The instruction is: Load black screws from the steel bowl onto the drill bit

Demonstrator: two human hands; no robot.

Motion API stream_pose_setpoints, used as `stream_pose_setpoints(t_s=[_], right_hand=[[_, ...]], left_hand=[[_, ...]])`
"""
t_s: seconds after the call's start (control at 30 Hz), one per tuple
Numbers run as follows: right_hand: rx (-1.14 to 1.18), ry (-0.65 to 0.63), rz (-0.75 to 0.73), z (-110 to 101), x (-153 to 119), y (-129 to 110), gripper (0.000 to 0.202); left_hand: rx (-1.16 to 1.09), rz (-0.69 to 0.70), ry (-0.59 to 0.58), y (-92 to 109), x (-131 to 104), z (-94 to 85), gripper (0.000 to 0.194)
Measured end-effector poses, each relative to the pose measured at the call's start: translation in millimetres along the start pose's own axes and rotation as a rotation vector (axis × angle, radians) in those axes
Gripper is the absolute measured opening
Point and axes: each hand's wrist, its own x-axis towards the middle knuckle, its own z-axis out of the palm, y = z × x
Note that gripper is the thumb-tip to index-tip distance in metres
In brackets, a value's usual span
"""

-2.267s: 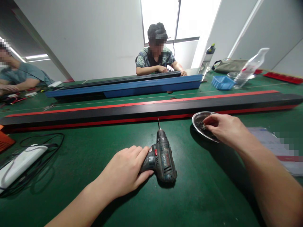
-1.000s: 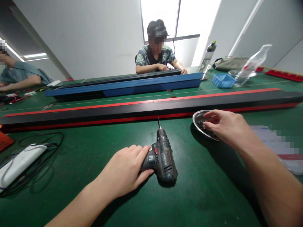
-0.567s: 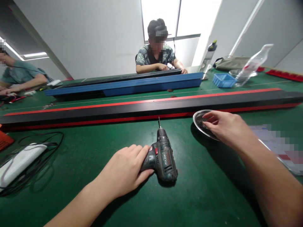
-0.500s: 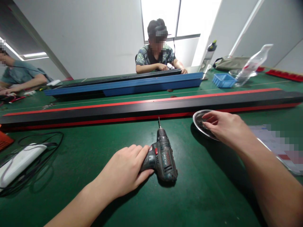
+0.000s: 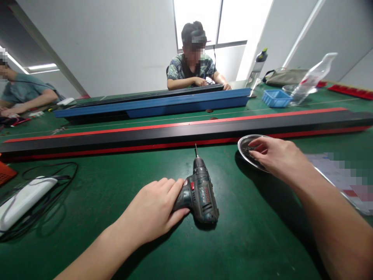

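My left hand (image 5: 151, 210) is wrapped around the grip of a dark cordless drill (image 5: 202, 192) that lies on the green table (image 5: 87, 217), its bit pointing away from me. My right hand (image 5: 276, 157) reaches into a small metal dish (image 5: 243, 144) that holds several small dark screws. Its fingertips are pinched together among the screws, and whether a screw is between them is hidden. A long black bar with red edges (image 5: 175, 136) lies across the table just beyond both.
A blue bar (image 5: 151, 105) and a black one lie farther back, where a person (image 5: 194, 68) sits working. Another person (image 5: 23, 97) is at the far left. White box with black cable (image 5: 21, 200) at left, papers (image 5: 340, 177) at right, blue bin (image 5: 275, 98), bottles.
My right hand's fingers have shifted slightly among the screws in the dish. My left hand and the drill have stayed put.
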Motion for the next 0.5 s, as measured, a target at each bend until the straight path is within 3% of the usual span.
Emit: stream_pose_setpoints(t_s=[0.5], right_hand=[[-0.172, -0.080, -0.003, 1.9, 2.3, 4.2, 0.031]], left_hand=[[0.010, -0.009, -0.004, -0.4, -0.1, 0.7, 0.053]])
